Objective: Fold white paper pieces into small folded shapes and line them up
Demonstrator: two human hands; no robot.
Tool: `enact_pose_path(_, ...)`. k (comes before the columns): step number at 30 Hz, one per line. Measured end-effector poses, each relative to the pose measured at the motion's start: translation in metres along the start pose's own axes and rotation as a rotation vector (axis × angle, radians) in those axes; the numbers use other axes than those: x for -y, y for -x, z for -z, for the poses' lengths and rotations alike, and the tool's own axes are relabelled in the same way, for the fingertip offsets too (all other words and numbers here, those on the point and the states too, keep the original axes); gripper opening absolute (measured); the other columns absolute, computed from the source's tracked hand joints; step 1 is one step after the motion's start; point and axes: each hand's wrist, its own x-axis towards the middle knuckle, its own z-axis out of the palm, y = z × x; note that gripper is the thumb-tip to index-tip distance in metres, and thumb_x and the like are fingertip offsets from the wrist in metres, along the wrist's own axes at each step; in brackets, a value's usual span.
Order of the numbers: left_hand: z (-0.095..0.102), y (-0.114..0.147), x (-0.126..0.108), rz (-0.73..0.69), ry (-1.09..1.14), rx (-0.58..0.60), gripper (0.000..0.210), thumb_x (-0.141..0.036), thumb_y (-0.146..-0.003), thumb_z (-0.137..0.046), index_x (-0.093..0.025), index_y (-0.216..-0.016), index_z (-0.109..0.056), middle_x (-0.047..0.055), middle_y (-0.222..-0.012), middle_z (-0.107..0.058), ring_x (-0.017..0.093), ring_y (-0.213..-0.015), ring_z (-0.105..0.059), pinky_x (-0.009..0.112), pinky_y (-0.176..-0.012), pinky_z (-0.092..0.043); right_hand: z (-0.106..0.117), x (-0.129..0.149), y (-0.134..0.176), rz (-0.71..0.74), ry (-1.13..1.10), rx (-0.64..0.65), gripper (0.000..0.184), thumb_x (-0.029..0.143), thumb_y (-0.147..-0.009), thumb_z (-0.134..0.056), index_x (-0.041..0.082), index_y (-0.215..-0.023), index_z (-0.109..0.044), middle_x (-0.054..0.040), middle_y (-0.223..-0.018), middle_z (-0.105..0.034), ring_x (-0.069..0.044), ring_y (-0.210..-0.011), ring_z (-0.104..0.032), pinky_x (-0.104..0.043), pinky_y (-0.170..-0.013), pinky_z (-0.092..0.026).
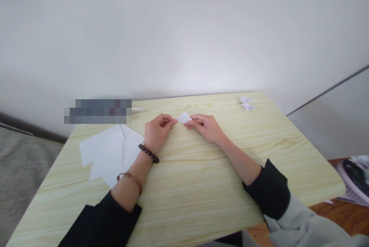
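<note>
A small folded piece of white paper (pixel 183 117) is held up between my two hands, over the far middle of the table. My left hand (pixel 159 129) pinches its left corner between thumb and fingertips. At the opposite corner, my right hand (pixel 206 127) grips the paper with thumb and fingers. Several white paper sheets (pixel 108 149) lie overlapping on the table, left of my left forearm and partly behind it. Two small folded paper pieces (pixel 246 103) rest near the far right corner.
The light wood-grain table (pixel 190 189) stands against a white wall (pixel 184 35). A pixelated, blurred-out object (pixel 100 111) sits at its far left edge. On the floor at the right, a pinkish plastic basket (pixel 351 185) holds dark and white items.
</note>
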Motion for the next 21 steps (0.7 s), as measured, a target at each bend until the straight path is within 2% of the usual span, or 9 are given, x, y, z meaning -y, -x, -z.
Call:
enact_pose_path(8,0.0017,0.0013,-0.0002,-0.126,-0.101,0.05,0.02,-0.037,-0.079,-0.059,-0.02,-0.079,-0.07,0.0,-0.08,-0.073,0.015,-0.072,-0.066,0.025,-0.073,-0.053,-0.0003,-0.0023,-0.0004,-0.01,-0.04,-0.027,0.024,0.036,-0.085,-0.058,0.017,-0.097,-0.065,-0.0057,-0.087,-0.075,-0.017,-0.077,-0.071,-0.029,-0.075,-0.056)
enact_pose_path(11,0.0008,0.0007,-0.0005,-0.064,-0.022,0.062,0.022,-0.037,-0.08,-0.058,-0.018,-0.083,-0.068,0.002,-0.077,-0.073,0.016,-0.068,-0.067,0.026,-0.069,-0.053,-0.0008,-0.0023,-0.0004,0.001,-0.019,-0.049,0.025,0.037,-0.086,-0.056,0.016,-0.097,-0.065,-0.0063,-0.086,-0.075,-0.017,-0.077,-0.072,-0.029,-0.075,-0.056)
enact_pose_path(16,-0.0009,-0.0022,0.0001,0.111,0.281,0.121,0.034,-0.045,-0.079,-0.06,-0.013,-0.088,-0.062,0.008,-0.078,-0.073,0.018,-0.066,-0.069,0.029,-0.063,-0.056,-0.0014,-0.0032,-0.0008,0.022,0.024,-0.058,0.023,0.036,-0.086,-0.055,0.017,-0.096,-0.065,-0.0066,-0.087,-0.075,-0.017,-0.075,-0.072,-0.03,-0.073,-0.056)
enact_pose_path(21,-0.0007,-0.0037,0.001,0.138,0.298,0.192,0.039,-0.051,-0.075,-0.063,-0.013,-0.086,-0.063,0.011,-0.082,-0.074,0.018,-0.065,-0.068,0.031,-0.064,-0.057,-0.0009,-0.0043,-0.0007,0.031,0.045,-0.063,0.023,0.036,-0.086,-0.055,0.018,-0.096,-0.065,-0.0061,-0.087,-0.075,-0.017,-0.074,-0.072,-0.029,-0.072,-0.056)
